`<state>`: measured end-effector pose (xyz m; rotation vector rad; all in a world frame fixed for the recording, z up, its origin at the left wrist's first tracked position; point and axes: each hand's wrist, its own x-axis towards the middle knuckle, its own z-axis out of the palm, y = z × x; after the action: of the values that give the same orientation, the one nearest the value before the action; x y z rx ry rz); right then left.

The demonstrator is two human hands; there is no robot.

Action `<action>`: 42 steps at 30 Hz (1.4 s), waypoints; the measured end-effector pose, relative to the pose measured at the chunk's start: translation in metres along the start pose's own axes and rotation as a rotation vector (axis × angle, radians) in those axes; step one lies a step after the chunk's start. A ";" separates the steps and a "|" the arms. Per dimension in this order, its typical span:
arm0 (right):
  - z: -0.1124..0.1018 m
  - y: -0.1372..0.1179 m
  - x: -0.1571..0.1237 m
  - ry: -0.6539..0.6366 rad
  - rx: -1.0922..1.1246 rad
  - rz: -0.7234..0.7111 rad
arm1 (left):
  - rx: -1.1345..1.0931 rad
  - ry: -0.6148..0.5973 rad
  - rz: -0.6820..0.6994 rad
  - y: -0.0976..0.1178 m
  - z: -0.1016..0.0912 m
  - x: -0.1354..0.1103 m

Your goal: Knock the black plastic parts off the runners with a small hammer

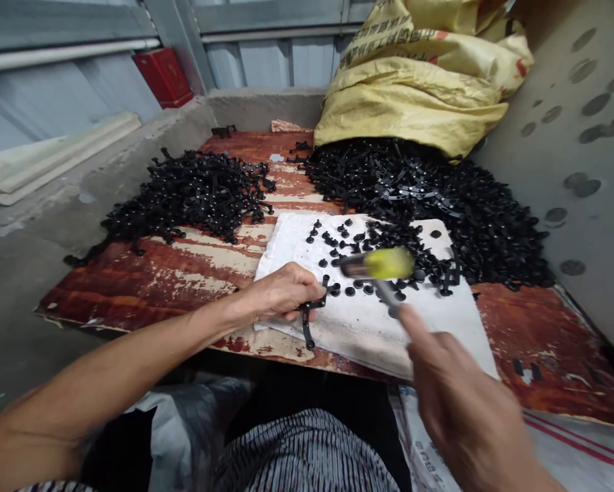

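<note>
Presently, the left hand [289,292] is pinching a black jointed part [307,321] at the near left corner of the white cloth [373,338]. The right hand [463,386] is gripping a blurred yellow-and-black hammer [389,263] above the cloth's middle. Small round pieces [350,291] are lying on the cloth. On the desk [107,287], one heap of black parts [194,195] is resting left of the cloth; a larger heap [389,178] is lying behind it, at the mouth of a yellow sack [420,89].
</note>
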<state>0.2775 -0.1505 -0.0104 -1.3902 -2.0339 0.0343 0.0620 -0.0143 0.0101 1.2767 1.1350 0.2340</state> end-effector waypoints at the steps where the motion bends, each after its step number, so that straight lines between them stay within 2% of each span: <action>1: 0.000 0.000 0.000 -0.050 -0.038 -0.020 | 0.001 0.003 0.001 -0.001 0.000 0.000; 3: 0.000 0.000 0.000 -0.109 -0.033 -0.017 | 0.001 0.006 0.000 -0.003 -0.002 0.002; 7: -0.003 0.000 0.000 -0.012 0.053 0.028 | 0.001 -0.034 -0.028 -0.005 -0.005 0.004; 10: 0.001 0.003 0.000 -0.100 -0.005 -0.006 | 0.038 -0.034 -0.048 -0.005 -0.004 0.005; 14: 0.008 0.006 -0.003 -0.019 0.100 0.104 | 0.054 -0.035 -0.058 -0.005 -0.004 0.007; 17: 0.009 0.007 0.002 -0.103 0.087 0.167 | 0.070 -0.026 -0.051 -0.005 -0.006 0.005; 18: 0.008 0.007 0.005 -0.108 0.124 0.213 | 0.084 -0.036 -0.037 -0.005 -0.006 0.004; 22: 0.003 0.003 0.023 0.011 0.420 0.499 | 0.200 -0.170 0.109 0.002 -0.003 -0.007; 25: 0.008 0.002 0.035 -0.084 0.774 0.697 | 0.338 -0.270 0.198 0.011 0.008 -0.015; 27: 0.015 0.002 0.040 -0.161 0.949 0.765 | 0.413 -0.333 0.246 0.017 0.016 -0.019; 29: 0.020 0.002 0.042 -0.204 1.021 0.787 | 0.490 -0.344 0.317 0.018 0.022 -0.020; 31: 0.024 0.001 0.042 -0.206 1.057 0.797 | 0.506 -0.247 0.378 0.015 0.025 -0.020; 34: 0.027 0.000 0.041 -0.132 1.098 0.828 | 0.259 0.034 0.370 0.004 0.024 -0.019; 36: 0.028 -0.001 0.041 -0.071 1.110 0.847 | -0.039 0.120 0.253 -0.004 0.024 -0.019; 39: 0.031 -0.002 0.043 -0.038 1.110 0.847 | -0.440 0.000 0.041 -0.010 0.028 -0.018; 42: 0.034 -0.004 0.045 -0.045 1.091 0.822 | -0.611 -0.072 -0.030 -0.011 0.035 -0.014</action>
<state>0.2460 -0.1036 -0.0132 -1.3046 -0.9700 1.3026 0.0771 -0.0500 0.0039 0.7190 0.9209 0.4683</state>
